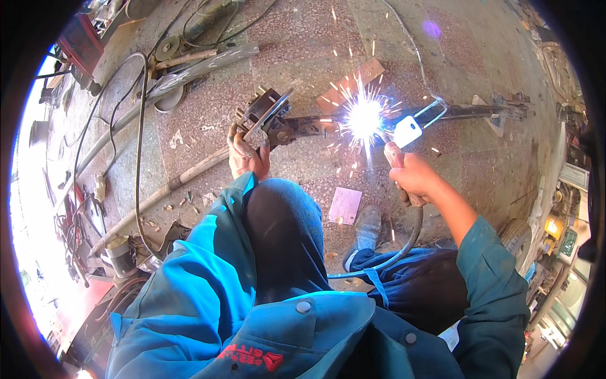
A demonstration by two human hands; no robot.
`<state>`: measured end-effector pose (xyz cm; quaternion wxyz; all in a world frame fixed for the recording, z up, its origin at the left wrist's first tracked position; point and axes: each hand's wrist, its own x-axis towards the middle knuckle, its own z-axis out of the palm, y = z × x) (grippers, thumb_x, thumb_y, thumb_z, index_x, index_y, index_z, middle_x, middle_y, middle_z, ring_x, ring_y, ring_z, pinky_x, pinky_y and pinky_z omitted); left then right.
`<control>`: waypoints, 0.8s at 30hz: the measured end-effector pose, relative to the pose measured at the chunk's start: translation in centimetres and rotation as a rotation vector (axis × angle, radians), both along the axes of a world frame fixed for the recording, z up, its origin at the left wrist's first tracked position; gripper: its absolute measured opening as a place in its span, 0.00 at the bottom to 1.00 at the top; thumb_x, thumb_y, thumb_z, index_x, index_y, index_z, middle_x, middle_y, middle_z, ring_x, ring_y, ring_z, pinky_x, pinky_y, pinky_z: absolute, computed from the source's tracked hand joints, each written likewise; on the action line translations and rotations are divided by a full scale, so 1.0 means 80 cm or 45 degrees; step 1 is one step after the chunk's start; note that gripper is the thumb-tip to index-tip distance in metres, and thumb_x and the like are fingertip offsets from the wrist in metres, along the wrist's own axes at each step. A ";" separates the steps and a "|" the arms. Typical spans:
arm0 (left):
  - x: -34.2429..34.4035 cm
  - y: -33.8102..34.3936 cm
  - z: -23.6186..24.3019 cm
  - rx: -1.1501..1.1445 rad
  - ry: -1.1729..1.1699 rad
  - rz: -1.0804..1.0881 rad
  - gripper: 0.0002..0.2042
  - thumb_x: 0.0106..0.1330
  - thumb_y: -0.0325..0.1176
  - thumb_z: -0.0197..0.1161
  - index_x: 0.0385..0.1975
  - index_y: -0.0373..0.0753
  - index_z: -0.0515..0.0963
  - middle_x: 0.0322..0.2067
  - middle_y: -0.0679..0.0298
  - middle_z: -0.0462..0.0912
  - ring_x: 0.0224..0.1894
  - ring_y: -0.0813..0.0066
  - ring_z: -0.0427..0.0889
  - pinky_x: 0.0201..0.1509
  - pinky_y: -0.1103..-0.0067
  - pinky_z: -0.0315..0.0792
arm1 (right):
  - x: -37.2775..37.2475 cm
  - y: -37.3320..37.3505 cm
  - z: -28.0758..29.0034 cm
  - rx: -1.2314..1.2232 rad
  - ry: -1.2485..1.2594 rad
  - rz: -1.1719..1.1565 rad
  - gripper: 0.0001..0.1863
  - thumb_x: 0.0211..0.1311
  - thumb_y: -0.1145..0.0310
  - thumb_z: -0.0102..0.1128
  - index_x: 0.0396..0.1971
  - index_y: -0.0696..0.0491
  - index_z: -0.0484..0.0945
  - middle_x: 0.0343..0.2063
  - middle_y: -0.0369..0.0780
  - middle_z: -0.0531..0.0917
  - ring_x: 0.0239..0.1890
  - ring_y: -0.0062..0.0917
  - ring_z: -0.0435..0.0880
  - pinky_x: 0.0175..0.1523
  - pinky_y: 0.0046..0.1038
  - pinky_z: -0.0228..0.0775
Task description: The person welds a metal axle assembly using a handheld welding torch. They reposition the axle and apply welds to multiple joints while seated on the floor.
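Observation:
My right hand point(410, 174) is closed around the handle of a welding torch point(394, 153), whose hose runs down beside my leg. At its tip a blinding white arc throws sparks and hides the joint on a dark steel axle-like bar point(305, 126). The bar lies crosswise in front of me. At its left end, my left hand point(247, 155) grips a hub with a round plate and studs point(264, 110), thumb and fingers bent around its lower edge. A small bright rectangular plate point(407, 131) shows just right of the arc.
Long pipes point(189, 175) and loose cables point(144, 95) lie on the floor to the left. A flat rusty plate point(360, 76) is behind the arc, and a pinkish square plate point(345, 205) lies near my shoe point(366, 230). A tyre point(516, 235) stands at the right.

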<state>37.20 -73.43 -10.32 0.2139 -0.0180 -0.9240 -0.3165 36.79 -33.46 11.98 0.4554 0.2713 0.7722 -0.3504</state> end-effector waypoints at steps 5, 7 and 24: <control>0.002 0.005 0.003 0.006 -0.042 0.015 0.38 0.66 0.38 0.76 0.68 0.27 0.60 0.71 0.31 0.66 0.66 0.29 0.77 0.65 0.51 0.78 | 0.001 -0.002 0.004 0.005 -0.008 -0.009 0.08 0.67 0.72 0.58 0.40 0.61 0.75 0.26 0.42 0.79 0.18 0.33 0.82 0.21 0.43 0.77; 0.001 0.001 0.001 -0.006 -0.014 -0.002 0.39 0.66 0.38 0.76 0.68 0.27 0.60 0.71 0.31 0.66 0.67 0.30 0.77 0.65 0.52 0.78 | 0.000 -0.003 0.005 0.030 -0.008 0.020 0.08 0.67 0.71 0.58 0.41 0.60 0.75 0.25 0.41 0.79 0.17 0.32 0.81 0.21 0.42 0.77; -0.001 0.008 0.013 0.021 -0.109 0.055 0.40 0.71 0.43 0.74 0.72 0.27 0.59 0.70 0.36 0.70 0.66 0.34 0.79 0.68 0.54 0.75 | 0.044 0.080 0.108 -0.231 0.422 -0.586 0.12 0.69 0.70 0.58 0.47 0.60 0.77 0.24 0.39 0.77 0.14 0.30 0.78 0.20 0.40 0.72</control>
